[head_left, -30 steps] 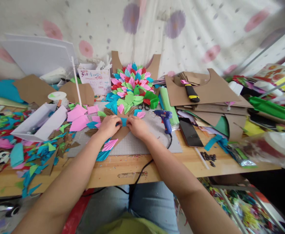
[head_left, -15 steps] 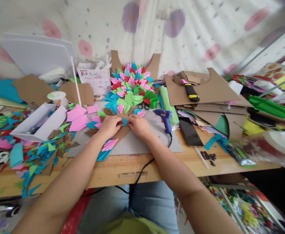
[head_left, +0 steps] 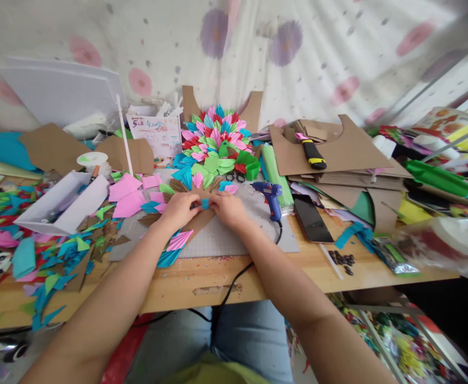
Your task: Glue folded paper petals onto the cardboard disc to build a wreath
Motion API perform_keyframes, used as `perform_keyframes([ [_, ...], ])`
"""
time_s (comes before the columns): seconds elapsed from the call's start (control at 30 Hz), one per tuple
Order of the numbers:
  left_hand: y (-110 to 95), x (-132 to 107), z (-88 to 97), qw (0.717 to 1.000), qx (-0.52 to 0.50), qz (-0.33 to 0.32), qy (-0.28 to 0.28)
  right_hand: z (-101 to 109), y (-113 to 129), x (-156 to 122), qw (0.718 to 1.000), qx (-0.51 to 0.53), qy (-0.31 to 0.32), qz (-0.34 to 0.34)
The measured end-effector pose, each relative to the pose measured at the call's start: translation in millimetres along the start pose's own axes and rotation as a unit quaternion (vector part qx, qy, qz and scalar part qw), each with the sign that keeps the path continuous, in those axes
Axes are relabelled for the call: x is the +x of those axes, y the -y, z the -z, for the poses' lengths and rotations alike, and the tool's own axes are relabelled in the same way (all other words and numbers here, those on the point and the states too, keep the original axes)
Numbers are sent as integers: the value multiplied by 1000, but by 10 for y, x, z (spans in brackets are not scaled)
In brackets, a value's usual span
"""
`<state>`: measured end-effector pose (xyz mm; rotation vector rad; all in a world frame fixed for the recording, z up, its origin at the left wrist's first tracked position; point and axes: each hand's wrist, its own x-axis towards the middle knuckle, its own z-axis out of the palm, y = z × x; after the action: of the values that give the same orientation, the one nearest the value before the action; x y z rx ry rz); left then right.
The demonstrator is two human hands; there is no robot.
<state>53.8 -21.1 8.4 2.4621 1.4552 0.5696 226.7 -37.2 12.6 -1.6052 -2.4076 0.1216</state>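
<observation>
Both hands meet over a brown cardboard piece (head_left: 199,224) edged with pleated paper petals in blue, pink, green and brown. A small blue crepe paper piece (head_left: 205,204) shows between my fingertips. My left hand (head_left: 180,209) pinches its left side, fingers closed. From the right, my right hand (head_left: 227,209) pinches the other side, fingertips partly hidden. A pink pleated petal (head_left: 180,240) lies below my left hand. Under the cardboard lies a grey cutting mat (head_left: 226,242). To the right of my right hand, a blue glue gun (head_left: 271,198) rests on the mat.
A petal-covered cardboard piece (head_left: 218,133) stands behind. At left are a white box (head_left: 64,210), pink paper pieces (head_left: 128,202) and paper scraps. Rightward lie a phone (head_left: 313,218), a yellow-black cutter (head_left: 314,154) on stacked cardboard (head_left: 338,160), and dark beads (head_left: 343,260). The glue gun's black cord (head_left: 237,277) crosses the table edge.
Both hands keep nearly the same place at the blue paper, with only slight finger movement. The whole view has shifted very slightly.
</observation>
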Motion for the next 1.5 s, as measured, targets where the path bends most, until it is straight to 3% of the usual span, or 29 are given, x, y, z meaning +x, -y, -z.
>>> perform_keyframes([
  [0.27,-14,-8,-4,998,-26,48,1,-29,-18,19,1000,10,3,-11],
  [0.73,-15,8,-8,998,53,-21,-19,-25,16,22,1000,19,-3,-9],
  [0.97,-44,1,34,999,29,35,7,-35,12,44,999,28,6,-44],
  [1.5,-18,18,-17,997,75,-5,-18,-35,19,51,999,25,7,-35],
])
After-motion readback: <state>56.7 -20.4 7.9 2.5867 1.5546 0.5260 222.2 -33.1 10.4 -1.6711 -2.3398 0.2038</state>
